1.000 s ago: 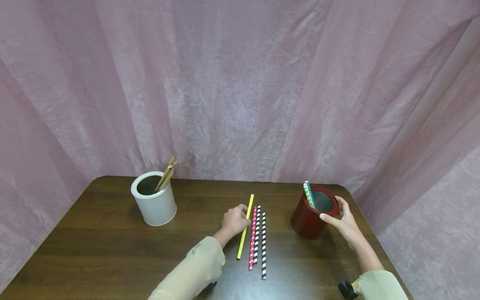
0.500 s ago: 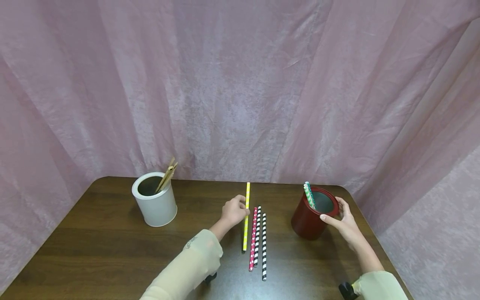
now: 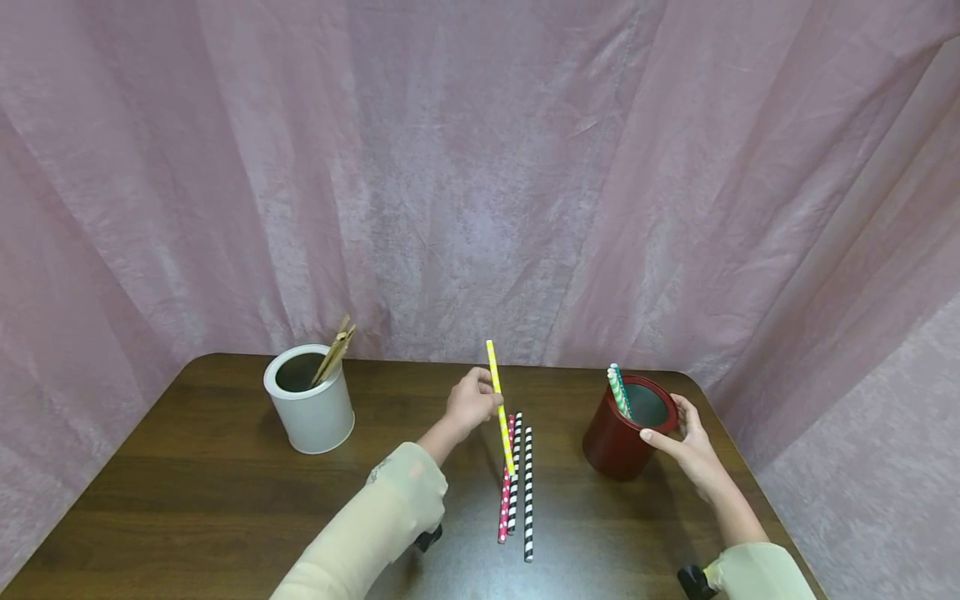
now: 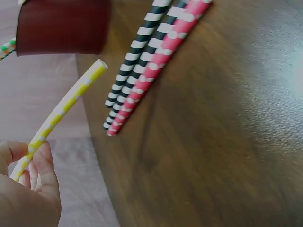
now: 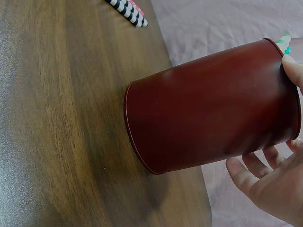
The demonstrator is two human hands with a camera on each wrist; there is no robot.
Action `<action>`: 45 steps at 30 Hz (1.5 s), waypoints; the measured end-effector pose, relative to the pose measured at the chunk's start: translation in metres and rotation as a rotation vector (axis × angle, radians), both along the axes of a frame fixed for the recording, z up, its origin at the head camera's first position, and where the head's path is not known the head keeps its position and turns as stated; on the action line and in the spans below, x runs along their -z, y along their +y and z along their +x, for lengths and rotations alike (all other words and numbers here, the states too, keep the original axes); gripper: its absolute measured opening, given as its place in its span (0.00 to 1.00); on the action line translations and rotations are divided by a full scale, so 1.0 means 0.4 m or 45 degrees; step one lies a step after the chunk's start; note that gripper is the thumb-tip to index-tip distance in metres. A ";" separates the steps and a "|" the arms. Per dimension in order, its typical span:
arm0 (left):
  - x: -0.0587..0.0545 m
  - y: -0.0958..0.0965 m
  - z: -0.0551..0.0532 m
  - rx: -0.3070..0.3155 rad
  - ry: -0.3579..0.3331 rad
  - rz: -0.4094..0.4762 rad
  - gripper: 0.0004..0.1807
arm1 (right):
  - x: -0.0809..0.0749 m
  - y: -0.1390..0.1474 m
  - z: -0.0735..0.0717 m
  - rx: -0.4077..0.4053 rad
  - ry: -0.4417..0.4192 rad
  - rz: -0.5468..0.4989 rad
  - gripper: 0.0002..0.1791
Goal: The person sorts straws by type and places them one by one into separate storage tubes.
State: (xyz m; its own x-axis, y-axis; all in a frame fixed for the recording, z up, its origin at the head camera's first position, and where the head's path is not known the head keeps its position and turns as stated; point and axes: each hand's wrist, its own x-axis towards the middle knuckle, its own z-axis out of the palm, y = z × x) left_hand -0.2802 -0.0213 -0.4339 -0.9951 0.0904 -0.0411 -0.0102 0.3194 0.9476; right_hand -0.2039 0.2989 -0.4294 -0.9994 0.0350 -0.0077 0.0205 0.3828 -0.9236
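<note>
In the head view my left hand point(image 3: 471, 403) pinches a yellow paper straw with white dots point(image 3: 506, 435), raised off the table and tilted. The left wrist view shows thumb and fingers on this yellow straw point(image 4: 62, 109) near one end. Below lie a pink dotted straw point(image 3: 503, 512) and two black-and-white striped straws point(image 3: 528, 508), side by side. My right hand point(image 3: 697, 454) holds a dark red canister point(image 3: 617, 443) by its rim, thumb at the near side and fingers round the other. Green-patterned straws point(image 3: 616, 387) lean inside; the canister's lower interior is hidden.
A white canister point(image 3: 318, 419) with several thin wooden sticks point(image 3: 334, 354) stands at the back left of the brown wooden table point(image 3: 187, 500). A pink curtain point(image 3: 465, 183) hangs behind the table's far edge.
My left hand has lifted the yellow straw off the table and moved away from me with it, its top now tilting left. The right hand and red canister have stayed in place.
</note>
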 end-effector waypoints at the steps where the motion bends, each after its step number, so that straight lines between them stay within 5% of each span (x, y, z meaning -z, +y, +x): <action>1: -0.005 0.002 -0.002 -0.001 -0.003 0.030 0.17 | 0.000 0.000 0.000 0.000 0.001 0.001 0.48; 13: -0.102 0.027 -0.026 0.026 0.000 0.122 0.16 | 0.004 -0.011 0.003 0.030 0.057 -0.011 0.47; 23: -0.184 0.070 -0.025 0.070 0.114 0.234 0.13 | -0.003 -0.008 0.000 0.014 0.025 0.017 0.47; 45: -0.267 0.184 -0.003 0.020 0.143 0.372 0.14 | 0.011 -0.006 -0.003 0.045 0.065 0.032 0.47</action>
State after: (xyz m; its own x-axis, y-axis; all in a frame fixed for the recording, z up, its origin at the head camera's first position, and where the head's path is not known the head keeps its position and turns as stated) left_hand -0.2813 0.0523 -0.3272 -0.9903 0.0972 0.0991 0.1027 0.0328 0.9942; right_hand -0.2051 0.2963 -0.4338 -0.9966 0.0700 0.0444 -0.0122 0.4059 -0.9138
